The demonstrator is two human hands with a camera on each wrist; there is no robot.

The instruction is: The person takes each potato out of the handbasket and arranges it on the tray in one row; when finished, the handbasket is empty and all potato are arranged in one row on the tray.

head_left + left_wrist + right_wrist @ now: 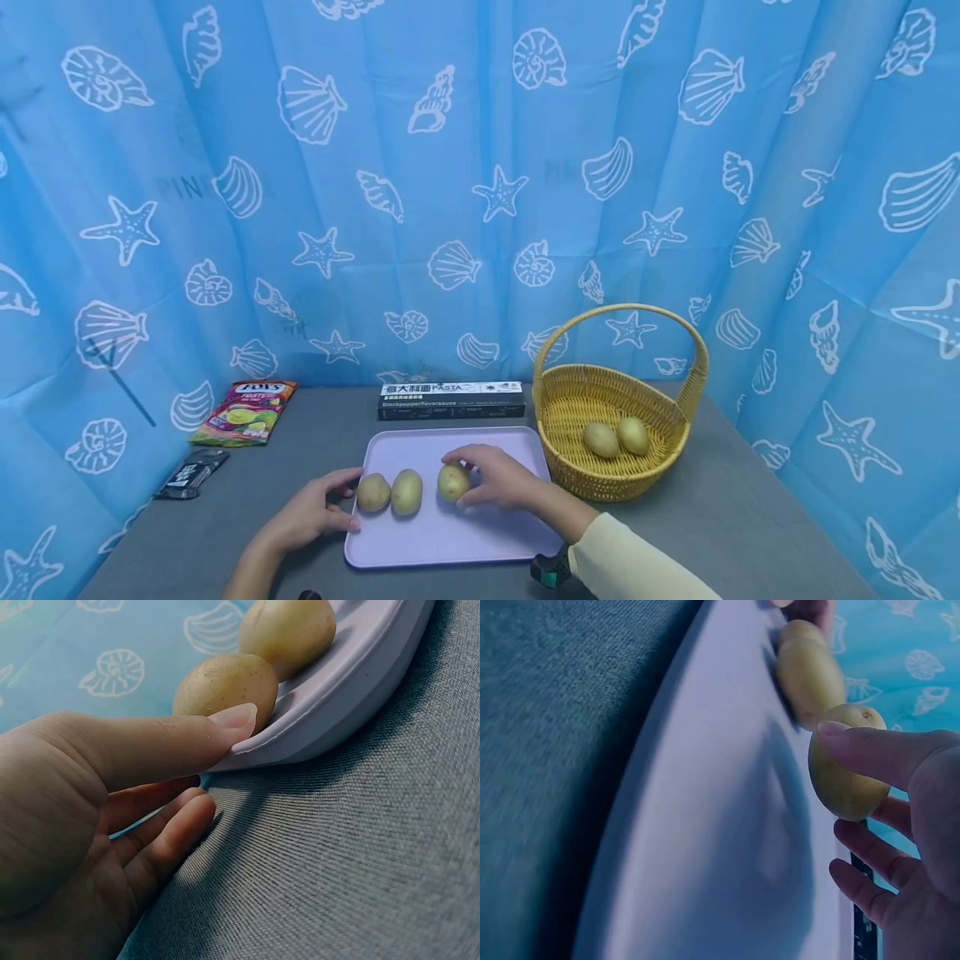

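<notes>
A pale purple tray (450, 540) lies on the grey table. My right hand (498, 478) pinches a potato (453, 482) between thumb and fingers over the middle of the tray. In the right wrist view, the same potato (847, 772) appears just above the tray surface, a shadow below. Two more potatoes, a rounder one (373, 493) and a longer one (407, 492), lie side by side at the tray's left. Beside them, my left hand (315, 508) rests at the left rim. In the left wrist view its thumb is straight along the rim, other fingers loosely bent.
Right of the tray stands a yellow wicker basket (558, 400) with a tall handle, with two potatoes (602, 440) inside. Behind the tray lies a black-and-white pasta box (452, 402). A candy bag (246, 413) and a small black packet (191, 473) lie at left.
</notes>
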